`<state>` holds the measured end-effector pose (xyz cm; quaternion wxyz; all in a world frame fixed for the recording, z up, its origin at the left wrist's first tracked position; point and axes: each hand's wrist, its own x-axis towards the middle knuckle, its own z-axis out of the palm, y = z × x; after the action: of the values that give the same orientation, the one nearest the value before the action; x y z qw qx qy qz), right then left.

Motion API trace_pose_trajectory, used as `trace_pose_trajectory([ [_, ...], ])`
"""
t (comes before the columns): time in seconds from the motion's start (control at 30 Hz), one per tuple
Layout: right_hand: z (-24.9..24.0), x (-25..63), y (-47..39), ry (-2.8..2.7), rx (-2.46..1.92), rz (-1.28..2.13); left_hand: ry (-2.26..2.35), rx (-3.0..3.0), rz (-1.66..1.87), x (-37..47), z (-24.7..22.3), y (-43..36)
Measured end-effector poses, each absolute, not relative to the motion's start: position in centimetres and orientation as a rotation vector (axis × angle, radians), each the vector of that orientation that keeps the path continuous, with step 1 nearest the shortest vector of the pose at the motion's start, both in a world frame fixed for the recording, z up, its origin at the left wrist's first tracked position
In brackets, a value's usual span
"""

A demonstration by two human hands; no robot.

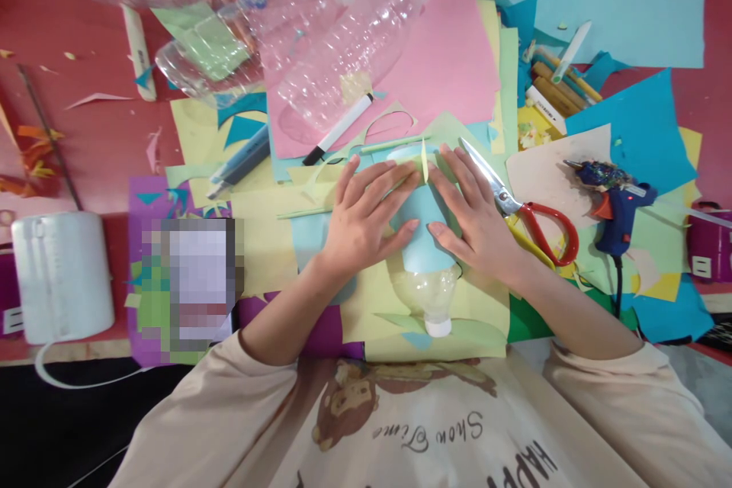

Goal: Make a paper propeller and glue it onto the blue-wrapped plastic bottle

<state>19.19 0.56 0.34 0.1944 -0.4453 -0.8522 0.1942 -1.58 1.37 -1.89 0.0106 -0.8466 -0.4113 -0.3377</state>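
A clear plastic bottle [435,291] lies with its white cap toward my body, and light blue paper [422,225] covers its middle. Both hands rest on the far part of the bottle, fingers spread. My left hand [371,206] presses from the left side, its fingertips on a yellow-green paper strip that crosses the blue paper. My right hand [472,217] lies on the right side, fingertips close to the strip's upright end [425,162]. Red-handled scissors [531,217] lie just right of my right hand, blades pointing away from me.
Clear bottles [348,53] lie on pink paper [457,38] at the far side. A blue glue gun [614,217] stands at the right. A marker [338,130] lies beyond my left hand. A white pouch [62,274] and a blurred-out rectangle are at the left.
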Motion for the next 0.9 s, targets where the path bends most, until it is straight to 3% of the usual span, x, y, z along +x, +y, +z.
trace_pose_trajectory([
  [0.9,0.6,19.0,0.7,-2.413,-1.271,0.551,-1.408,-2.679,-1.142,-1.7,-2.8,1.1],
])
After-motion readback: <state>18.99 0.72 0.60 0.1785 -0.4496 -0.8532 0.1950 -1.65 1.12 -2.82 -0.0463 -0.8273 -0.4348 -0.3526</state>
